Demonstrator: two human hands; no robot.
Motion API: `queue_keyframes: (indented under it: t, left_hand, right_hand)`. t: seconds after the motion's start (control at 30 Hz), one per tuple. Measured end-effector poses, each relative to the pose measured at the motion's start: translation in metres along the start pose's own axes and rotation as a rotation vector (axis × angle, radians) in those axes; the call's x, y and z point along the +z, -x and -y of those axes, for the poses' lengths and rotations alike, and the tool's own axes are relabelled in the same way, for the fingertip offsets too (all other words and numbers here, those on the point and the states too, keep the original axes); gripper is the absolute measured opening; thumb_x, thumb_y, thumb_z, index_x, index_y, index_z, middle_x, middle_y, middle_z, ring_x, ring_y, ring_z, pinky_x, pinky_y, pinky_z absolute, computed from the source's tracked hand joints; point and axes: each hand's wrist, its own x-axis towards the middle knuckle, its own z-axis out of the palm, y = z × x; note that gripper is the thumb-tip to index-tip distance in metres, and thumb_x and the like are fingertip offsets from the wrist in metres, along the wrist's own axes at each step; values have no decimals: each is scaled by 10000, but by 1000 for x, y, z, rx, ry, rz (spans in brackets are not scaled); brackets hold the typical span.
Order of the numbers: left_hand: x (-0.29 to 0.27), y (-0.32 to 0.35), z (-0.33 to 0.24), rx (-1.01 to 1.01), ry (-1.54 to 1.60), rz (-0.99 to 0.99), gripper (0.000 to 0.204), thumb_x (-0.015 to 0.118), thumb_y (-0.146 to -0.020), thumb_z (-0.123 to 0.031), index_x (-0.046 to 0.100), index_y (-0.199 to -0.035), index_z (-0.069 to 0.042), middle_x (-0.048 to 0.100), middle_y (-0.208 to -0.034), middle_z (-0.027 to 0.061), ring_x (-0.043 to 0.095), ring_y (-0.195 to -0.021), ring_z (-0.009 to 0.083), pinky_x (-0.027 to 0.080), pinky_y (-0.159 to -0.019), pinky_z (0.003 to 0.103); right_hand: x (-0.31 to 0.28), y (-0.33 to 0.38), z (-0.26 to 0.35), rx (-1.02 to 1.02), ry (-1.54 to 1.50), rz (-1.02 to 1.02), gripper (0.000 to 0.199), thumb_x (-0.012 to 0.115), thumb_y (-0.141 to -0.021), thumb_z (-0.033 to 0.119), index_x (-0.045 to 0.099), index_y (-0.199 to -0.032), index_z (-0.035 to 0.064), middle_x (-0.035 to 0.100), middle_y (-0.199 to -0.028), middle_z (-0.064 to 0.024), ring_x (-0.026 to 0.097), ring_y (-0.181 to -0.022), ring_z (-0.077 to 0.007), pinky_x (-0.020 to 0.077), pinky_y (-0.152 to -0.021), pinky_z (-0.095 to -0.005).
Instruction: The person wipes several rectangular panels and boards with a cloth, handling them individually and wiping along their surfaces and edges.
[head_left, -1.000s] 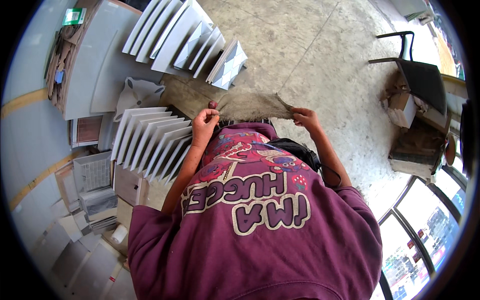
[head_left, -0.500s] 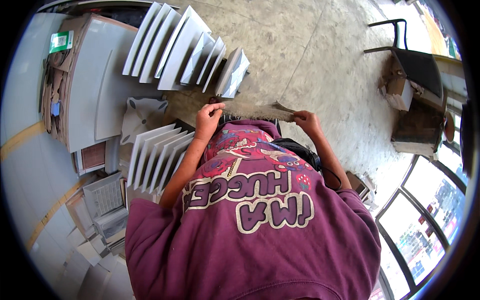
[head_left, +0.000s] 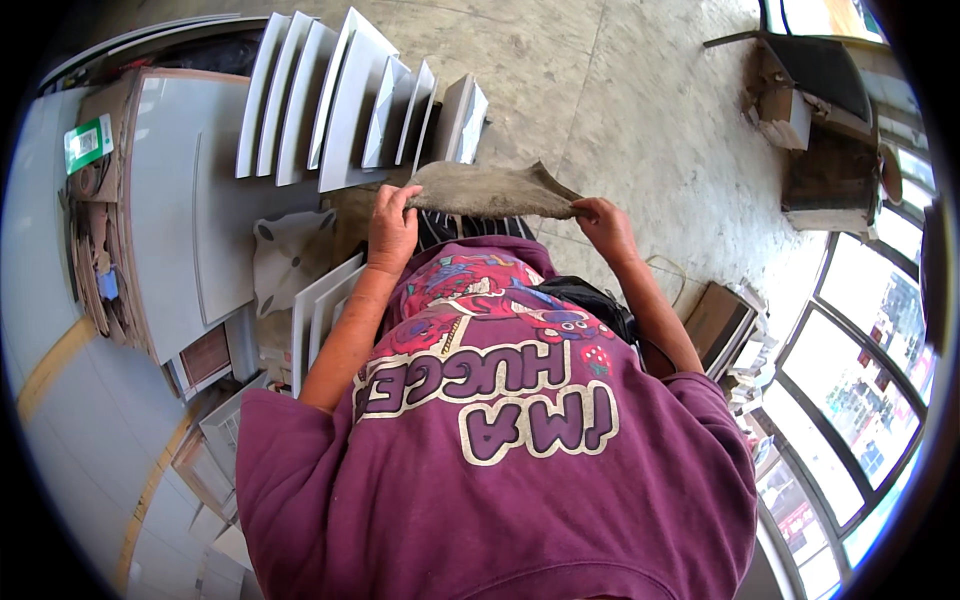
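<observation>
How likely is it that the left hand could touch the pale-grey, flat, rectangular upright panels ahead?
Probably yes: the panels appear close beyond the left hand, with nothing visibly between. It would likely need to release the rough grey-brown cloth first.

The cloth (head_left: 490,192) looks rough and matt, the shirt (head_left: 500,510) soft fabric, the tiles (head_left: 352,125) smooth, the floor (head_left: 660,130) worn concrete.

Left hand (head_left: 393,228), right hand (head_left: 607,229) pinching, well apart; forearms (head_left: 345,335) extended forward.
</observation>
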Motion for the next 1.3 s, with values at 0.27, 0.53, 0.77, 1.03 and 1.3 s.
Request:
queue_keyframes:
  t: [0.27, 0.53, 0.77, 1.03, 1.3]
  left_hand:
    - [7, 10, -2, -30, -70, 20, 216, 601, -676, -3, 591, -875, -87, 502, -806, 100, 511, -800, 287, 419, -727, 374]
    - [12, -1, 3, -3, -114, 77, 123, 586, -741, -36, 608, -856, -73, 540, -777, 94, 546, -694, 251, 451, -616, 319]
    - [5, -65, 21, 69, -152, 137, 94, 602, -735, -106, 615, -829, -98, 534, -779, 105, 535, -771, 306, 443, -669, 380]
    - [-14, -179, 28, 180, -210, 101, 117, 596, -751, -136, 646, -856, -140, 550, -797, 86, 554, -742, 279, 456, -651, 357]
    - [-22, -249, 69, 127, -240, 4, 141, 596, -770, -128, 663, -894, -122, 579, -756, 67, 563, -653, 192, 457, -625, 283]
  right_hand:
    - [-7, -4, -18, 41, 9, 26, 144, 641, -738, 161, 639, -854, 77, 613, -785, -111, 604, -697, -244, 472, -618, -319]
    - [-8, -9, -27, -14, 20, 61, 149, 644, -730, 189, 641, -822, 72, 589, -878, -93, 584, -764, -254, 463, -653, -334]
    - [-2, -44, -21, -78, -59, -19, 136, 623, -751, 156, 633, -838, 52, 581, -869, -89, 601, -745, -236, 472, -640, -329]
    - [10, -120, 3, -91, -16, -134, 147, 603, -755, 141, 627, -864, 45, 591, -842, -128, 590, -757, -281, 466, -657, -348]
    - [52, -191, 27, -18, -57, -350, 122, 616, -746, 160, 646, -841, 90, 594, -834, -118, 581, -784, -296, 464, -693, -348]
